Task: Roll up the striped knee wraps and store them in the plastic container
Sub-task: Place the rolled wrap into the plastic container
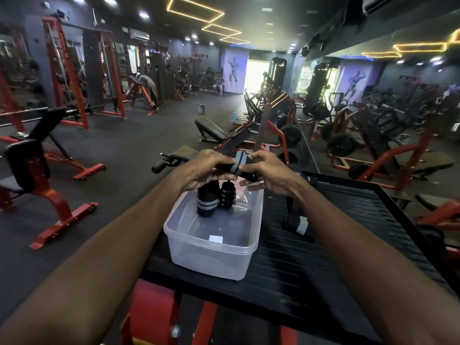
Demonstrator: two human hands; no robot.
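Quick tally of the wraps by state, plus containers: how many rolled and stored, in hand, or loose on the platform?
Rolled wraps in the plastic container: 2, the larger roll and the smaller roll
Wrap being rolled, held by the left hand and the right hand: 1
Loose wrap on the black platform: 1
Plastic containers: 1
Total: 5

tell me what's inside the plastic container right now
Two rolled striped wraps stand at the far end of the plastic container, and a small white label shows near the front. The left hand covers the rolls' tops.
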